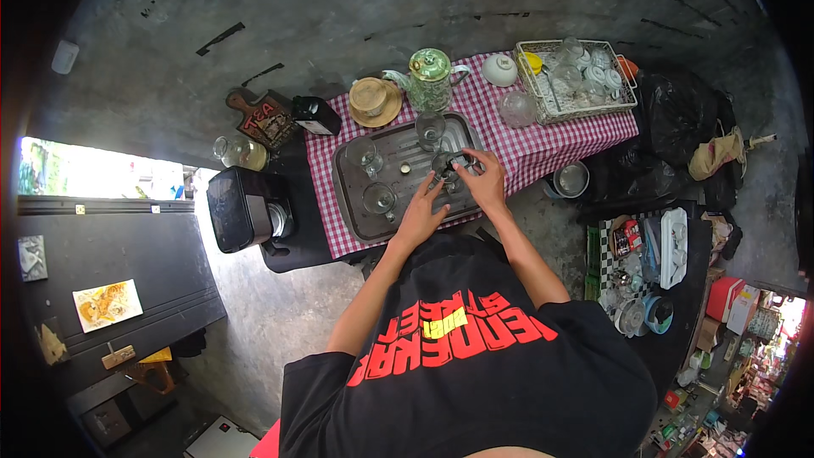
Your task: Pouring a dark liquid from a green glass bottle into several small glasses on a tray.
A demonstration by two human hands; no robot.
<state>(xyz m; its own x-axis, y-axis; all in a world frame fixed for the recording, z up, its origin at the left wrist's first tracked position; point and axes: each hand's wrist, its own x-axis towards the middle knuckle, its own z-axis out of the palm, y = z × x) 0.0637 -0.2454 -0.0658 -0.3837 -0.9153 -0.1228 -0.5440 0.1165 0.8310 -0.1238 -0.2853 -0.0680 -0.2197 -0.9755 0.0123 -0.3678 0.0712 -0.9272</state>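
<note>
A dark ribbed metal tray (356, 219) lies on a red-and-white checked cloth and bears several clear glass cups. My right hand (484, 181) pinches a small dark object (455, 164) over the glass cup (442, 173) at the tray's right side; what the object is cannot be made out. At that cup's left side is my left hand (421, 211), fingers spread, fingertips at or near its rim. Behind it stands another glass cup (430, 130). Two more, a glass cup (363, 154) and a glass cup (379, 197), are on the left. A small round pale item (405, 168) lies mid-tray.
Behind the tray stand a green speckled enamel pot (430, 83) and a lidded cup on a wooden saucer (375, 102). A wire basket (582, 116) of glassware, an upturned white bowl (500, 70) and a glass vessel (517, 108) are at right. A black appliance (238, 210) stands left.
</note>
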